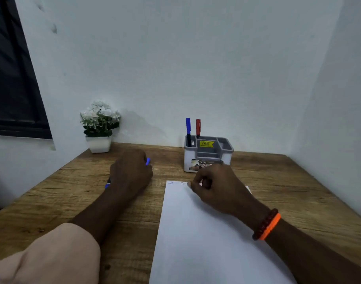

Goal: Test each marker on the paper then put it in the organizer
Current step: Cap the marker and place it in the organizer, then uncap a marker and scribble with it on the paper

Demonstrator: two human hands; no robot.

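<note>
Head view shows the left hand with its grip round a blue marker on the bench, left of the paper; the right hand is curled at the paper's far edge, its hold unclear. Advice: pin the sheet, stroke lightly, then stand the marker in the far organizer
</note>
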